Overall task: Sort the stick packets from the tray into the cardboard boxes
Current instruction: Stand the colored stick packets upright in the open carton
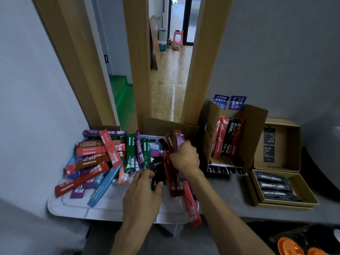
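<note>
- right hand (pixel 184 158) curls round a bundle of red, brown and purple stick packets (pixel 172 142), over the white plastic tray's (pixel 110 208) right side.
- left hand (pixel 143 192) pinches black stick packets (pixel 156 173) over the tray's middle.
- tall open cardboard box (pixel 257 129) stands just right of the tray.

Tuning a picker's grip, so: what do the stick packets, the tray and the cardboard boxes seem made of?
Stick packets: thin printed film, plastic or foil laminate probably; faint sheen. Tray: white, matte, likely moulded plastic; rounded corners, raised ribs. Cardboard boxes: brown matte paperboard, creased flaps.
</note>
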`<act>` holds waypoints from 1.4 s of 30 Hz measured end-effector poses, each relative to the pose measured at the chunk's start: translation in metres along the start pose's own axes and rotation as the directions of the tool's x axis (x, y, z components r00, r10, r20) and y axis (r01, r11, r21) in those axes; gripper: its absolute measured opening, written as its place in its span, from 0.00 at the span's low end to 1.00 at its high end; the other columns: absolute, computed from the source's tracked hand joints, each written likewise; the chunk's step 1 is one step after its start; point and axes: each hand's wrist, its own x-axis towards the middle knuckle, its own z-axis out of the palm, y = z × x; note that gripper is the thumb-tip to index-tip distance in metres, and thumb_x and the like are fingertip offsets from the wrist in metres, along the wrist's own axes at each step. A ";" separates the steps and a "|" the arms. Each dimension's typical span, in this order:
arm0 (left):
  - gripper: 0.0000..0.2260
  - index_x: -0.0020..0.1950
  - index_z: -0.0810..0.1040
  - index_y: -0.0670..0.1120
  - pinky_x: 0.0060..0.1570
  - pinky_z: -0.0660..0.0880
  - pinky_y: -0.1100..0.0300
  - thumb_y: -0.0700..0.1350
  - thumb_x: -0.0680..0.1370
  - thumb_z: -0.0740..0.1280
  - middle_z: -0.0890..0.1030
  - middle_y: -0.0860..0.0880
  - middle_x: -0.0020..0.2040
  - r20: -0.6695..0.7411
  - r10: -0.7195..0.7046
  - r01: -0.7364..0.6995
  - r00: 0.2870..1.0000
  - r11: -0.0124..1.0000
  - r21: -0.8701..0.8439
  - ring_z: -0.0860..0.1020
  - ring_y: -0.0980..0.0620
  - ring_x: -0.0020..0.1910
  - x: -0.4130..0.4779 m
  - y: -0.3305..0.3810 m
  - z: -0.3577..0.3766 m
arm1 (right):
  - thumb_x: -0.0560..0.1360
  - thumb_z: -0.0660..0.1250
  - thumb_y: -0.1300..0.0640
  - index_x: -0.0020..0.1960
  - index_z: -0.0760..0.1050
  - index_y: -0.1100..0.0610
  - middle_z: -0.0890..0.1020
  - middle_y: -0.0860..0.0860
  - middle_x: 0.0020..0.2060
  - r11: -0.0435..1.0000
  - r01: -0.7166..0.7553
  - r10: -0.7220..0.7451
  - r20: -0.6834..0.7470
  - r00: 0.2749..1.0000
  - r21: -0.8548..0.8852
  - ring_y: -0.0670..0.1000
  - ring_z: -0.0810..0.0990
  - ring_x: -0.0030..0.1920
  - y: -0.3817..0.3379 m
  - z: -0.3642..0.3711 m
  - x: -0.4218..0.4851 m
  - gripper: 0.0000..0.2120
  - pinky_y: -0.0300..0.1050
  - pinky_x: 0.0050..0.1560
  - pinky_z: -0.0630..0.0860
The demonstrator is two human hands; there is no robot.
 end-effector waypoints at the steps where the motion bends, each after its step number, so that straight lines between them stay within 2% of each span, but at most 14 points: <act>1: 0.12 0.59 0.72 0.53 0.43 0.77 0.57 0.53 0.79 0.68 0.75 0.56 0.55 -0.007 0.006 -0.006 1.000 1.000 -0.008 0.78 0.57 0.46 -0.001 0.000 0.000 | 0.72 0.72 0.54 0.58 0.69 0.56 0.81 0.55 0.53 0.999 0.021 -0.020 -0.032 0.999 0.033 0.58 0.81 0.54 0.001 0.000 0.000 0.19 0.58 0.56 0.79; 4: 0.11 0.59 0.72 0.54 0.42 0.75 0.60 0.52 0.78 0.68 0.76 0.57 0.54 -0.024 -0.011 0.009 1.000 0.997 -0.077 0.79 0.57 0.45 -0.003 -0.001 0.000 | 0.73 0.72 0.57 0.55 0.67 0.53 0.79 0.50 0.48 0.978 0.127 -0.112 -0.095 0.989 0.163 0.54 0.82 0.51 0.003 -0.006 -0.002 0.17 0.50 0.51 0.81; 8: 0.12 0.58 0.73 0.57 0.43 0.76 0.63 0.49 0.77 0.70 0.78 0.58 0.51 -0.012 -0.039 0.034 0.999 0.960 -0.277 0.78 0.61 0.45 -0.007 0.002 0.002 | 0.71 0.73 0.59 0.59 0.70 0.53 0.79 0.45 0.47 0.869 0.318 -0.254 -0.210 0.944 0.379 0.42 0.82 0.44 -0.004 -0.017 -0.009 0.19 0.33 0.39 0.77; 13: 0.14 0.60 0.72 0.60 0.41 0.74 0.72 0.46 0.78 0.69 0.79 0.61 0.51 0.028 -0.036 0.045 0.999 0.857 -0.513 0.76 0.70 0.49 -0.011 0.016 0.003 | 0.70 0.71 0.67 0.56 0.75 0.55 0.82 0.50 0.43 0.634 0.406 -0.261 -0.311 0.914 0.658 0.43 0.82 0.40 -0.024 -0.050 -0.025 0.17 0.38 0.40 0.81; 17: 0.14 0.64 0.71 0.61 0.46 0.79 0.65 0.53 0.78 0.64 0.81 0.61 0.52 0.008 -0.009 0.012 1.000 0.754 -0.657 0.79 0.67 0.51 -0.011 0.035 -0.007 | 0.73 0.70 0.67 0.49 0.74 0.53 0.81 0.48 0.38 0.430 0.305 -0.199 -0.240 0.950 0.850 0.43 0.83 0.36 -0.027 -0.082 -0.043 0.12 0.41 0.37 0.80; 20: 0.15 0.63 0.75 0.59 0.44 0.79 0.67 0.55 0.76 0.63 0.82 0.60 0.52 0.015 0.076 -0.039 0.997 0.666 -0.745 0.81 0.64 0.52 -0.020 0.057 -0.017 | 0.75 0.67 0.67 0.54 0.73 0.57 0.84 0.52 0.38 0.204 0.129 -0.202 -0.087 0.975 0.971 0.48 0.85 0.36 -0.013 -0.101 -0.056 0.11 0.43 0.34 0.81; 22: 0.14 0.60 0.77 0.58 0.46 0.78 0.68 0.53 0.75 0.65 0.82 0.62 0.53 -0.010 0.137 -0.100 0.990 0.669 -0.737 0.81 0.63 0.52 -0.028 0.073 -0.017 | 0.75 0.65 0.67 0.56 0.74 0.60 0.84 0.54 0.39 0.139 0.066 -0.213 -0.035 0.976 0.988 0.50 0.85 0.38 0.002 -0.108 -0.064 0.11 0.45 0.35 0.82; 25: 0.10 0.53 0.79 0.64 0.45 0.77 0.69 0.51 0.75 0.68 0.81 0.64 0.50 -0.023 0.157 -0.129 0.987 0.710 -0.692 0.81 0.63 0.50 -0.041 0.095 -0.007 | 0.71 0.70 0.61 0.60 0.75 0.63 0.83 0.58 0.44 0.102 -0.014 -0.200 0.034 0.979 0.995 0.53 0.84 0.41 0.034 -0.112 -0.071 0.19 0.48 0.41 0.82; 28: 0.17 0.50 0.77 0.68 0.43 0.78 0.65 0.45 0.74 0.73 0.81 0.62 0.47 -0.012 0.178 -0.154 0.984 0.812 -0.563 0.81 0.59 0.46 -0.051 0.114 0.013 | 0.67 0.72 0.58 0.60 0.76 0.62 0.81 0.58 0.47 0.105 -0.074 -0.168 0.091 0.981 0.992 0.54 0.81 0.43 0.062 -0.124 -0.074 0.23 0.49 0.43 0.80; 34: 0.16 0.51 0.76 0.63 0.49 0.77 0.64 0.42 0.74 0.74 0.80 0.55 0.47 0.192 0.190 -0.082 0.963 0.883 -0.461 0.79 0.61 0.47 -0.067 0.143 0.040 | 0.66 0.77 0.58 0.62 0.76 0.61 0.82 0.55 0.42 0.098 -0.070 -0.075 0.077 0.994 0.993 0.52 0.81 0.39 0.106 -0.162 -0.061 0.26 0.49 0.40 0.80; 36: 0.15 0.52 0.77 0.63 0.52 0.78 0.63 0.42 0.75 0.73 0.80 0.56 0.48 0.278 0.172 -0.029 0.945 0.891 -0.453 0.80 0.62 0.48 -0.069 0.148 0.045 | 0.68 0.75 0.57 0.64 0.74 0.61 0.83 0.55 0.42 0.081 -0.064 -0.036 0.067 0.997 0.995 0.52 0.83 0.39 0.119 -0.179 -0.051 0.27 0.49 0.40 0.80; 38: 0.15 0.52 0.80 0.63 0.52 0.78 0.64 0.41 0.76 0.72 0.81 0.57 0.50 0.339 0.141 0.036 0.930 0.883 -0.468 0.81 0.62 0.50 -0.069 0.151 0.048 | 0.73 0.70 0.59 0.64 0.73 0.59 0.86 0.55 0.44 0.098 -0.071 -0.028 0.074 0.997 0.993 0.53 0.85 0.43 0.134 -0.200 -0.041 0.20 0.52 0.45 0.80; 40: 0.15 0.50 0.84 0.61 0.50 0.77 0.65 0.39 0.76 0.72 0.83 0.57 0.49 0.341 0.119 0.084 0.932 0.847 -0.525 0.81 0.61 0.51 -0.068 0.150 0.051 | 0.76 0.66 0.62 0.64 0.72 0.57 0.87 0.56 0.48 0.145 -0.070 -0.026 0.074 0.997 0.987 0.53 0.87 0.46 0.149 -0.219 -0.034 0.16 0.54 0.48 0.79; 42: 0.14 0.50 0.84 0.59 0.50 0.76 0.66 0.39 0.76 0.71 0.84 0.59 0.49 0.303 0.109 0.084 0.947 0.826 -0.557 0.82 0.61 0.52 -0.066 0.152 0.052 | 0.76 0.65 0.65 0.67 0.72 0.58 0.85 0.57 0.53 0.217 -0.051 -0.010 0.054 0.998 0.975 0.53 0.86 0.47 0.166 -0.231 -0.028 0.19 0.53 0.48 0.78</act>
